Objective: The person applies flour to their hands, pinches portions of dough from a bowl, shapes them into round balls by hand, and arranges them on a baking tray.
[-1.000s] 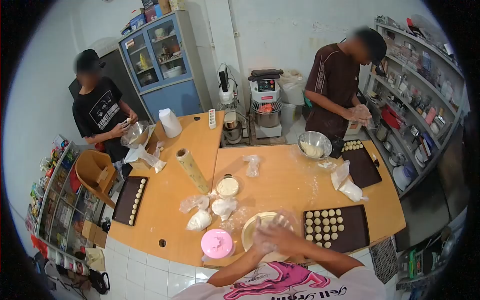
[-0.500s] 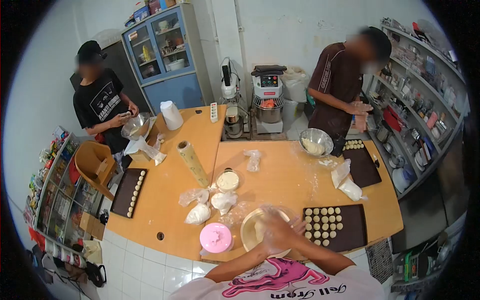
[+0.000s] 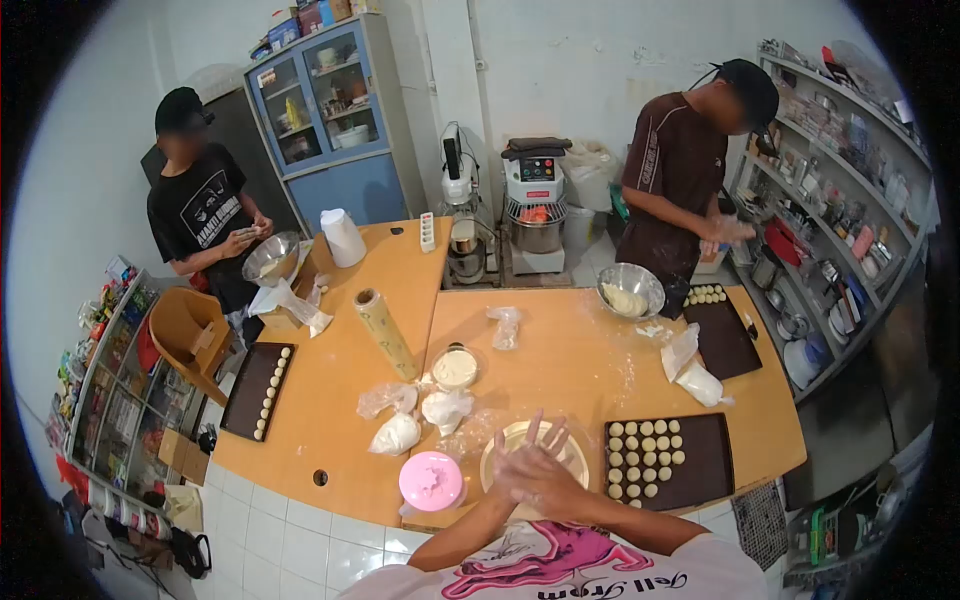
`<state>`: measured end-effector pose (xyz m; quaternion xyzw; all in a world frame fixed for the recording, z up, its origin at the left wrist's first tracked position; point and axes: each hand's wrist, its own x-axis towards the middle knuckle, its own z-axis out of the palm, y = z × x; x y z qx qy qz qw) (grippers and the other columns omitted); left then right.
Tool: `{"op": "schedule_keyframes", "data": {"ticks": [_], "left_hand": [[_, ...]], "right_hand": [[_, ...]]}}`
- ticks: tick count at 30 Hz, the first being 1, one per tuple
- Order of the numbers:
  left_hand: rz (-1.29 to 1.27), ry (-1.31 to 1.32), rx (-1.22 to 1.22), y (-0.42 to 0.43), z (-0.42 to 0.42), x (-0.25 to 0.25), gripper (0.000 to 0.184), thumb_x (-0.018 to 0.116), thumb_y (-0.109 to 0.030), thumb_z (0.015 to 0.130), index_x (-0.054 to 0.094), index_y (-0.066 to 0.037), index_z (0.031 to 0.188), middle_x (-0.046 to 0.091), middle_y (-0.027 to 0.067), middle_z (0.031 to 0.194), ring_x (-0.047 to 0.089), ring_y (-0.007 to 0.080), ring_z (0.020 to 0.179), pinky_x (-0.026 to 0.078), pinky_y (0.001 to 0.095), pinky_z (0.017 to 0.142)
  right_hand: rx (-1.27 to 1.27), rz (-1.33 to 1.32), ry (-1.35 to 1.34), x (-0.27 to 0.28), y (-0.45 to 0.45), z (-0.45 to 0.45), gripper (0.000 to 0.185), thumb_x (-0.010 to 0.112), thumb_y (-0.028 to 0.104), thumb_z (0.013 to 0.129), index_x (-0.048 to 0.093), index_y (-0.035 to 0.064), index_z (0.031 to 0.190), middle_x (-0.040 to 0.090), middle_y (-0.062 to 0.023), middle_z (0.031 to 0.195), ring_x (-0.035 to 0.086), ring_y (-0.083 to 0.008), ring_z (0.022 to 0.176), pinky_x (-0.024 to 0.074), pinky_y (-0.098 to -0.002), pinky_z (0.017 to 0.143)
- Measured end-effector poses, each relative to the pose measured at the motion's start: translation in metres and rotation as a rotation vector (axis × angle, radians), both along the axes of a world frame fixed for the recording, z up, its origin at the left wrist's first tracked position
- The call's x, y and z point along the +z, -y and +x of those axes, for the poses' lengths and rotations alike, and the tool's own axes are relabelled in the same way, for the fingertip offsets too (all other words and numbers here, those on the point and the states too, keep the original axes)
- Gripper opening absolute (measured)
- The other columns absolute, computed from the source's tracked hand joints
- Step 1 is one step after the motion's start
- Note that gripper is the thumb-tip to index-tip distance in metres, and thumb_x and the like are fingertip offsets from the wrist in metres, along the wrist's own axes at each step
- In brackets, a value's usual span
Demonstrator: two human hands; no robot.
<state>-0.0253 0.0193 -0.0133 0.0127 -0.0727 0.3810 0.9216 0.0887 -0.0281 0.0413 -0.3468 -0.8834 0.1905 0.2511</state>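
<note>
Over a wide cream bowl point(image 3: 575, 455) at the table's near edge, my two hands are pressed together, palm to palm. My left hand point(image 3: 508, 472) is mostly behind the other. My right hand point(image 3: 545, 470) lies across it with its fingers spread. Whatever may be between the palms is hidden. To the right of the bowl is a dark tray point(image 3: 700, 465) with rows of round dough balls point(image 3: 648, 443). A pink lidded container point(image 3: 432, 482) stands left of the bowl. Behind it are bags of white powder point(image 3: 396, 433) and a small bowl of pale powder point(image 3: 455, 368).
One co-worker point(image 3: 205, 205) stands at the far left by a metal bowl point(image 3: 270, 258); another point(image 3: 675, 170) is at the far right behind a metal bowl point(image 3: 631, 290). A film roll point(image 3: 387, 335) and more trays point(image 3: 257, 390) lie on the table.
My hands were blurred over the bowl and now show more clearly, pressed together with fingers spread. The right co-worker's hands have shifted. The view has moved slightly.
</note>
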Motion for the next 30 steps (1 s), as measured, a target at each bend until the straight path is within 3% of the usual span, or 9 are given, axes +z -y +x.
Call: {"op": "schedule_keyframes", "data": {"ticks": [4,8,12,16,18,21,23,25,30], "left_hand": [[-0.034,-0.322,-0.046,0.014,0.018,-0.02,0.085,0.021,-0.078,0.084,0.015,-0.026,0.152,0.009,0.0114,0.158,0.008,0.0295,0.145,0.013,0.0575,0.113],[-0.047,-0.239,-0.047,0.001,0.004,-0.006,0.084,0.023,-0.077,0.084,0.015,-0.027,0.152,0.014,0.0101,0.157,0.013,0.0274,0.144,0.015,0.0511,0.115],[-0.036,-0.25,-0.042,0.001,0.003,-0.006,0.085,0.024,-0.077,0.085,0.016,-0.026,0.152,0.018,0.0104,0.156,0.016,0.0271,0.144,0.016,0.0492,0.115],[0.005,-0.349,-0.007,0.004,0.012,-0.015,0.087,0.026,-0.076,0.085,0.017,-0.021,0.151,0.021,0.0124,0.155,0.017,0.0285,0.143,0.017,0.0518,0.115],[0.122,0.068,-0.065,-0.007,0.007,-0.035,0.088,0.026,-0.076,0.086,0.016,-0.019,0.151,0.022,0.0122,0.154,0.019,0.0295,0.143,0.016,0.0527,0.115],[-0.12,-0.405,-0.189,0.016,0.019,-0.004,0.091,0.024,-0.08,0.083,0.013,-0.023,0.152,0.016,0.0104,0.157,0.017,0.0286,0.143,0.017,0.0537,0.114],[0.766,-0.744,-0.009,0.011,0.023,-0.029,0.092,0.028,-0.08,0.081,0.016,-0.022,0.151,0.018,0.0105,0.156,0.019,0.0309,0.142,0.022,0.0555,0.111],[0.125,0.088,-0.127,0.003,0.022,-0.034,0.093,0.031,-0.079,0.081,0.023,-0.017,0.15,0.024,0.0109,0.154,0.024,0.0322,0.14,0.024,0.0551,0.111],[-0.231,-0.46,-0.159,0.015,0.016,0.015,0.089,0.029,-0.079,0.083,0.024,-0.02,0.149,0.023,0.0101,0.155,0.023,0.0313,0.141,0.02,0.0553,0.112]], "right_hand": [[-0.239,-0.021,-0.118,-0.006,-0.023,0.002,0.046,0.047,0.027,0.095,0.046,0.0138,0.139,0.037,-0.0158,0.146,0.029,-0.0393,0.136,0.0198,-0.0534,0.112],[0.085,-0.044,-0.005,-0.005,-0.007,0.007,0.05,0.047,0.024,0.094,0.04,0.0125,0.142,0.032,-0.0162,0.149,0.028,-0.0393,0.137,0.0187,-0.0569,0.112],[-0.272,-0.052,0.169,0.001,-0.031,0.035,0.055,0.053,0.03,0.09,0.042,0.015,0.141,0.034,-0.0142,0.149,0.027,-0.0394,0.138,0.0173,-0.054,0.113],[0.05,-0.017,0.123,0.01,0.0,0.007,0.056,0.053,0.025,0.087,0.043,0.0122,0.14,0.039,-0.0164,0.146,0.035,-0.039,0.134,0.0196,-0.0541,0.112],[0.001,-0.198,0.021,-0.015,-0.011,0.028,0.053,0.05,0.027,0.09,0.043,0.0131,0.141,0.037,-0.0164,0.146,0.033,-0.0384,0.135,0.0194,-0.0553,0.111],[-0.161,-0.255,0.063,-0.027,-0.028,0.035,0.047,0.05,0.019,0.087,0.048,0.0087,0.133,0.041,-0.0175,0.142,0.036,-0.0387,0.133,0.0283,-0.0494,0.108],[-0.08,-0.202,0.076,-0.021,-0.024,0.033,0.046,0.05,0.018,0.087,0.049,0.0078,0.132,0.043,-0.0177,0.14,0.036,-0.0372,0.132,0.0281,-0.0473,0.109],[0.005,-0.155,0.074,-0.017,-0.015,0.024,0.045,0.049,0.018,0.087,0.049,0.007,0.13,0.044,-0.0179,0.138,0.037,-0.0358,0.131,0.0279,-0.0452,0.109],[0.025,-0.139,0.087,-0.006,-0.014,0.02,0.046,0.05,0.023,0.088,0.048,0.0084,0.132,0.044,-0.0172,0.136,0.036,-0.0342,0.131,0.0261,-0.0446,0.11]]}}
